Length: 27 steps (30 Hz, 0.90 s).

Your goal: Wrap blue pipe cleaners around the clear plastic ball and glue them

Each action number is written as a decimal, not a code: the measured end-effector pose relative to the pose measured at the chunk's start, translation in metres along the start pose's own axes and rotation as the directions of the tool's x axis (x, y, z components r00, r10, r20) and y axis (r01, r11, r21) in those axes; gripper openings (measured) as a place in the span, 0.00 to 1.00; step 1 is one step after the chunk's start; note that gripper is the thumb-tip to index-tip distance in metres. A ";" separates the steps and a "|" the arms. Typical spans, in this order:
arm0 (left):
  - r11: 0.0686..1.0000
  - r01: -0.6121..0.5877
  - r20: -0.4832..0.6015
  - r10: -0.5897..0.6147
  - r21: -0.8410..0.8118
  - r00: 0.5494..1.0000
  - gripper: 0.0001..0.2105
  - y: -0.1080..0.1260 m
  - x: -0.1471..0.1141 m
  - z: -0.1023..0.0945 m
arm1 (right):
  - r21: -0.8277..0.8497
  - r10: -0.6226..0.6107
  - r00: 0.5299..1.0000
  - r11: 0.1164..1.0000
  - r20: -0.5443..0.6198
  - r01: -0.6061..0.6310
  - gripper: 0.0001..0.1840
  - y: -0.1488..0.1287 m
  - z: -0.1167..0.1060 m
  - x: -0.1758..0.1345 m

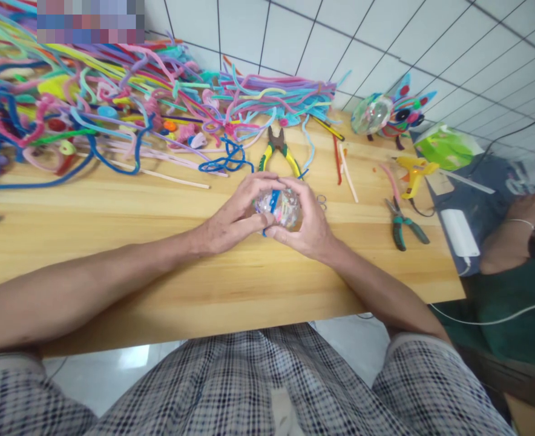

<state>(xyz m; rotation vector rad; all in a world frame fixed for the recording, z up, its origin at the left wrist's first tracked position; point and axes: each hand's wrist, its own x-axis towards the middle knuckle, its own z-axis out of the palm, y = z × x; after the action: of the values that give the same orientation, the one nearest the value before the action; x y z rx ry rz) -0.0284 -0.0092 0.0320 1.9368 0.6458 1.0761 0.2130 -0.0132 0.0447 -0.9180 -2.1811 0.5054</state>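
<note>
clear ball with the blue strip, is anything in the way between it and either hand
Nothing visible: the left hand and right hand cup the clear ball directly. The yellow-and-green pliers lie beyond them, not between.

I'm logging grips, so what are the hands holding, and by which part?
The left hand and right hand together cup a clear, rounded object with a blue band, by its opposite sides.

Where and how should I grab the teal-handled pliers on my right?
Probably by both teal handles, from the near side, with your right hand once it's off the clear ball: the handles spread toward you, while the jaws point away.
</note>
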 end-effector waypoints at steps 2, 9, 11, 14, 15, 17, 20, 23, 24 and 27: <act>1.000 -0.015 -0.001 0.015 0.003 1.000 0.24 0.000 0.001 -0.001 | 0.001 0.029 1.000 1.000 0.007 -0.029 0.49 0.000 0.000 0.000; 0.999 0.000 0.003 0.000 -0.033 1.000 0.25 0.001 0.004 -0.002 | 0.004 0.031 0.999 1.000 0.007 -0.031 0.49 0.001 0.000 0.000; 0.999 0.013 -0.005 -0.013 -0.050 1.000 0.25 0.001 0.004 -0.001 | 0.005 0.018 1.000 1.000 0.009 -0.018 0.49 0.001 0.000 0.000; 0.998 0.030 -0.018 -0.031 -0.060 0.999 0.26 0.001 0.003 0.000 | -0.004 0.043 0.999 0.999 0.017 -0.043 0.50 0.000 0.000 0.000; 0.998 0.030 -0.020 -0.031 -0.055 0.999 0.26 0.001 0.002 0.001 | -0.004 0.050 0.999 0.999 0.021 -0.050 0.50 0.000 0.000 0.000; 0.999 0.021 -0.017 -0.022 -0.028 1.000 0.26 0.002 0.001 0.001 | -0.001 0.047 0.998 0.999 0.031 -0.047 0.51 0.000 0.000 -0.001; 0.999 -0.020 -0.002 0.020 0.042 1.000 0.24 0.005 -0.001 0.000 | 0.003 -0.003 1.000 1.000 0.019 0.003 0.50 0.001 -0.001 -0.002; 0.992 -0.074 0.021 0.072 0.099 0.997 0.27 0.008 0.000 -0.002 | -0.019 -0.080 0.997 0.997 -0.011 0.080 0.52 0.004 -0.003 -0.004; 0.991 -0.089 0.028 0.087 0.104 0.996 0.29 0.008 0.000 -0.003 | -0.040 -0.103 0.995 0.994 -0.017 0.102 0.54 0.005 -0.004 -0.005; 0.992 -0.113 0.016 0.112 0.065 0.994 0.37 0.008 0.000 -0.004 | -0.107 -0.159 0.987 0.982 -0.011 0.157 0.57 0.008 -0.007 -0.006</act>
<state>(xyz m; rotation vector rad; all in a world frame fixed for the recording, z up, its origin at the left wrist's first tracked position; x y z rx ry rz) -0.0318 -0.0117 0.0403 2.0552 0.5775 1.1237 0.2248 -0.0116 0.0414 -0.7925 -2.2588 0.3056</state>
